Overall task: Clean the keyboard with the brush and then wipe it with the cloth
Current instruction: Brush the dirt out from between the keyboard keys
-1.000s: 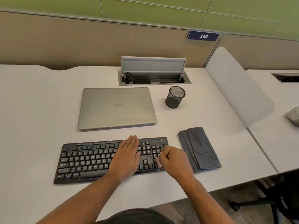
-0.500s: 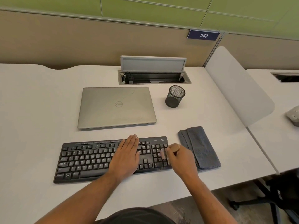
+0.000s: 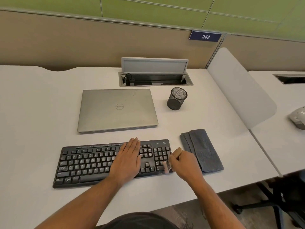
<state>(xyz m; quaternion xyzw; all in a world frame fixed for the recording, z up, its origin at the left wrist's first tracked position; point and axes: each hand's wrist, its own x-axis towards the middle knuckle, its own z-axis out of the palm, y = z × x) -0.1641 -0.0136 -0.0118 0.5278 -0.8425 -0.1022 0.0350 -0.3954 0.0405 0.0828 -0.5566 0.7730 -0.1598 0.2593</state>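
Since half a second before, the right hand (image 3: 184, 164) had drawn the brush (image 3: 167, 166) back toward the keyboard's near edge, over the lower number-pad keys. Its fingers were curled round the wooden handle, bristles down on the keys at the keyboard's right end. The left hand (image 3: 127, 160) had not shifted; it lay flat, fingers straight and together, pressing on the keyboard (image 3: 92, 164) right of its middle.

That keyboard lay on the bench (image 3: 33, 113) with its long axis running left to right. Just beyond the keyboard's right end, apart from it, lay the folded grey cloth (image 3: 203, 151), long axis running away from the person. The right hand was much the nearer to it, so I judged the cloth an easy reach once brushing was done.

Counted: one keyboard, one brush, one cloth, two hands.
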